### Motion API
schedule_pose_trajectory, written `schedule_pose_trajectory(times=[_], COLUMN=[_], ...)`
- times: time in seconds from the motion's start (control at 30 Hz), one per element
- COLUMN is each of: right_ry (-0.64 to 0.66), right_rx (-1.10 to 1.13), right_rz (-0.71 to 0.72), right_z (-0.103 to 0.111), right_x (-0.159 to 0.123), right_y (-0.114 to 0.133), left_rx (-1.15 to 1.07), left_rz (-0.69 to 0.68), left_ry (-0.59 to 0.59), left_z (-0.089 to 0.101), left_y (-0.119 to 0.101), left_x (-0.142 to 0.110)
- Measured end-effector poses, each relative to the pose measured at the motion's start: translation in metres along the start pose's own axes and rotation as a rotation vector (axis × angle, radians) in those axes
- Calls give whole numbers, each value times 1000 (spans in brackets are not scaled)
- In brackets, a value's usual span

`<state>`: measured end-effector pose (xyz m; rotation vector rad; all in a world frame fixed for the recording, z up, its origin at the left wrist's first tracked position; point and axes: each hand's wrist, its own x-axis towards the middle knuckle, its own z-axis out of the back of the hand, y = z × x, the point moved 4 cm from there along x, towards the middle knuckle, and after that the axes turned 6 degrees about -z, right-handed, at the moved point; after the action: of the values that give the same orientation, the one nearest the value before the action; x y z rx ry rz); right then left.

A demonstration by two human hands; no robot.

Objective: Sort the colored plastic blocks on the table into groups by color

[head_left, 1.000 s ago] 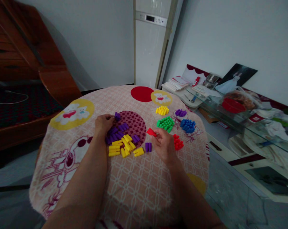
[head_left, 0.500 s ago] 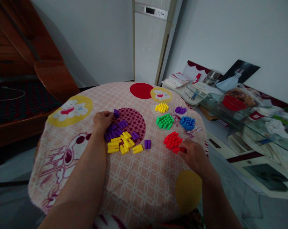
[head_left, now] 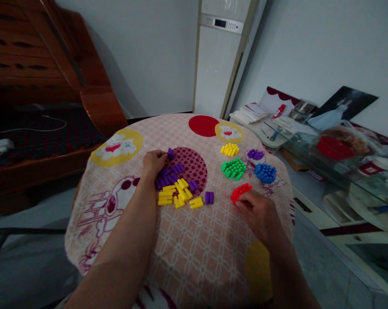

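Note:
My left hand rests at the far left of the purple pieces, its fingers curled at a small purple peg. Beside that wrist lie more short purple pegs and a heap of yellow pegs. Two purple pegs lie side by side, apart from the heap. My right hand is bent over the near side of the red peg cluster, fingertips pinched together at a red peg. The fingers hide part of that cluster.
Behind the red cluster stand groups of green pegs, blue pegs, yellow pegs and purple pegs. A patterned cloth covers the round table. To the right is a cluttered glass shelf; a wooden bench stands left.
The view has swung left, so everything sits further right. My right hand has moved over the near part of the red cluster and covers more of it. My left hand stays at the purple peg.

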<state>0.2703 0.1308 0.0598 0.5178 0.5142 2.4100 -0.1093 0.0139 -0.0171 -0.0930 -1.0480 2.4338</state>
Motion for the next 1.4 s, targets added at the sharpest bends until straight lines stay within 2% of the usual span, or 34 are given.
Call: schedule_pose_trajectory(times=[0.2, 0.27, 0.37, 0.47, 0.6, 0.63, 0.67, 0.7, 0.83, 0.93, 1.03, 1.13, 1.27, 1.4], right_ry=[201, 240, 246, 223, 160, 126, 83, 36, -134, -227, -320, -324, -216, -145], right_rx=[1, -28, -59, 4, 233, 293, 343, 381, 375, 247, 4, -193, -327, -341], right_rz=[113, 141, 133, 108, 78, 61, 36, 8, -97, -166, -180, -176, -161, -151], right_z=[-56, -69, -81, -85, -72, -65, -57, -48, -10, 16, 39, 49, 39, 20], right_x=[11, 14, 19, 22, 24, 26, 29, 34, 66, 105, 151, 196, 238, 257], right_y=[43, 50, 48, 41, 31, 27, 22, 16, -28, -69, -101, -120, -135, -145], left_rx=[-112, -90, -67, -121, -327, -392, -460, -524, -656, -608, -488, -375, -322, -310], left_rz=[-82, -133, -233, -256, -224, -198, -166, -134, -28, 58, 79, 39, 0, -7], left_ry=[-105, -82, 74, 288, 624, 674, 671, 613, 211, 71, 25, 37, 53, 63], left_z=[-3, -4, -8, -11, -19, -21, -22, -21, -11, -8, -7, -8, -10, -13], left_y=[3, 1, -7, -19, -37, -40, -41, -40, -19, -1, 5, 5, 9, 15], left_x=[4, 6, 6, -2, -23, -26, -27, -26, -9, 0, 3, 4, 7, 10])
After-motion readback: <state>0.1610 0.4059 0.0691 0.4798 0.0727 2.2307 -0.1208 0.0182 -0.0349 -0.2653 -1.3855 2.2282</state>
